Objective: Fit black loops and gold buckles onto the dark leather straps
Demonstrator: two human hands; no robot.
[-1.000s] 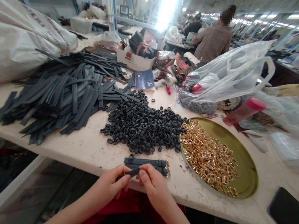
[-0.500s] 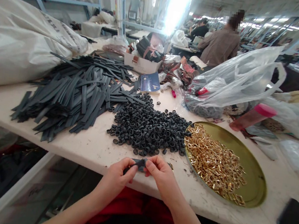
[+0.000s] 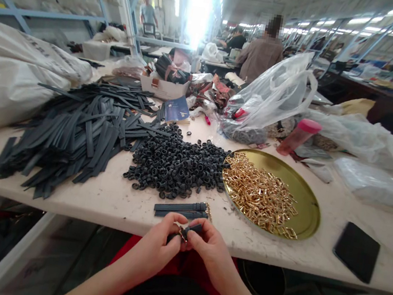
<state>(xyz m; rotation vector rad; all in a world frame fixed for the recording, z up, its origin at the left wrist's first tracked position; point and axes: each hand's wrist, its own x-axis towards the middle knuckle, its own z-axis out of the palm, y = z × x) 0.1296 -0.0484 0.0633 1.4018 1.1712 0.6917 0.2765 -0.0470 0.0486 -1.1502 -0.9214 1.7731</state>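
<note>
At the table's front edge, my left hand (image 3: 162, 241) and my right hand (image 3: 209, 243) are both closed on one dark grey strap (image 3: 196, 228). A gold buckle (image 3: 182, 234) shows on it between my fingertips; part of the strap is hidden by the fingers. Just beyond my hands lie a few finished-looking straps (image 3: 180, 208) with gold buckles at their right ends. Behind them is a heap of small dark loops (image 3: 175, 161). To the right, gold buckles (image 3: 261, 194) are piled on a round gold-coloured tray (image 3: 306, 218).
Loose dark strips (image 3: 73, 134) form a pile at left, beside a big white sack (image 3: 15, 76). Farther back are a white box (image 3: 163, 88), a blue booklet (image 3: 177, 109), a clear plastic bag (image 3: 268, 96) and a pink-lidded bottle (image 3: 298, 137). A black phone-like slab (image 3: 357, 251) lies at right.
My view has swung right. My hands have drawn nearer my body with the strap, whose gold buckle now shows. The straps lying on the table are now uncovered.
</note>
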